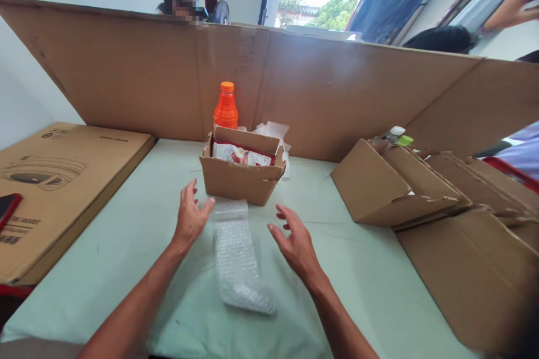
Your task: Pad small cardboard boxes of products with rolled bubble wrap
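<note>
A strip of clear bubble wrap (238, 258) lies lengthwise on the pale green table (126, 235) between my hands. My left hand (190, 216) hovers at its far left end with fingers spread, holding nothing. My right hand (295, 238) hovers to the right of the strip, fingers apart and empty. Just beyond them stands a small open cardboard box (242, 176) with a red and white packet (240, 155) inside. An orange bottle (226, 106) stands behind the box.
A tall cardboard screen (337, 90) walls off the back. Flattened and folded boxes (421, 190) pile up at the right. A large flat carton (54, 179) with a red phone (7, 205) lies at left. Other people are behind the screen.
</note>
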`<state>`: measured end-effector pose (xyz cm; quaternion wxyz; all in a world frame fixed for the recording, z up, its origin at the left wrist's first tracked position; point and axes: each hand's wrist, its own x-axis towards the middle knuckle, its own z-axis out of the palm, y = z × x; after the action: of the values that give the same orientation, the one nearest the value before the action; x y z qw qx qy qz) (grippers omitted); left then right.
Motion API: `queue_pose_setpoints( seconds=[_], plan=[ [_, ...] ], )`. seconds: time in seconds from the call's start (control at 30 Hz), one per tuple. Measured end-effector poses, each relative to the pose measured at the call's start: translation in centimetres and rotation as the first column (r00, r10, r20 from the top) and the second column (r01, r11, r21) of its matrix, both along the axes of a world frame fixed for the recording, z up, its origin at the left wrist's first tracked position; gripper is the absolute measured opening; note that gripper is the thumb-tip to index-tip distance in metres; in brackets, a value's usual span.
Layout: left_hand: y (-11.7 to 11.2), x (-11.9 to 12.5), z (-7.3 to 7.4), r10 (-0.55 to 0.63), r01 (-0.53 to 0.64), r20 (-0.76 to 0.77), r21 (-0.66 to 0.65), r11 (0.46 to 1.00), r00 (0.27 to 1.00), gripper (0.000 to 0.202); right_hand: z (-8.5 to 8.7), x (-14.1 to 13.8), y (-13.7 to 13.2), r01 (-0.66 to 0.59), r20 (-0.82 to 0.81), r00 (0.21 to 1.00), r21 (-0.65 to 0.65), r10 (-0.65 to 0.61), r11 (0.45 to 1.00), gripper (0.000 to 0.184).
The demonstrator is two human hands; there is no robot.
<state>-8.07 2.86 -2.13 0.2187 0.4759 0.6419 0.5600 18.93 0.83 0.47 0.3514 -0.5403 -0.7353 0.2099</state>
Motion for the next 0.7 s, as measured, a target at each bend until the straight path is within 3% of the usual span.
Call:
queue_pose_setpoints(
  seconds=[0.1, 0.2, 0.3, 0.37, 0.43, 0.53, 0.6, 0.7],
  plan=[
    [3.3, -0.7, 0.6, -0.013, 0.011, 0.115, 0.012, 1.0, 0.993, 0.071, -0.4, -0.9, 5.8, 0.078, -0.009, 0.997, -0.058, -0.079, 0.995, 0.06],
    [6.4, 0.1, 0.1, -0.089, 0.087, 0.138, 0.025, 0.996, 0.986, 0.064, -0.4, -1.6, 10.0, 0.101, 0.044, 0.994, -0.11, -0.096, 0.989, 0.047],
    [8.2, 1.3, -0.6, -0.105, 0.101, 0.159, 0.034, 0.994, 0.982, 0.071, -0.3, -1.2, 11.9, 0.127, 0.059, 0.991, -0.127, -0.12, 0.984, 0.038],
    [8.1, 1.6, -0.8, -0.077, 0.074, 0.17, 0.024, 0.997, 0.982, 0.077, -0.5, -0.5, 11.5, 0.142, 0.055, 0.989, -0.135, -0.135, 0.981, 0.043],
    [6.5, 1.4, -0.7, -0.034, 0.032, 0.164, 0.016, 0.999, 0.986, 0.081, -1.2, 0.3, 9.8, 0.152, 0.031, 0.988, -0.13, -0.149, 0.98, 0.051],
    [1.1, 0.9, -0.7, -0.038, 0.038, -0.002, -0.004, 0.999, 0.999, 0.069, -2.6, 1.7, 5.9, 0.104, -0.005, 0.994, -0.1, -0.105, 0.99, 0.051],
    [-3.9, 1.2, -0.8, -0.127, 0.123, -0.192, -0.031, 0.992, 0.973, 0.05, -3.4, 2.3, 3.4, 0.026, -0.004, 1.0, -0.079, -0.026, 0.997, 0.042],
    [-11.1, 3.3, -1.1, -0.375, 0.363, -0.386, -0.105, 0.926, 0.843, 0.035, -3.9, 1.5, 0.7, -0.102, 0.039, 0.994, -0.013, 0.102, 0.995, 0.035]
  ],
)
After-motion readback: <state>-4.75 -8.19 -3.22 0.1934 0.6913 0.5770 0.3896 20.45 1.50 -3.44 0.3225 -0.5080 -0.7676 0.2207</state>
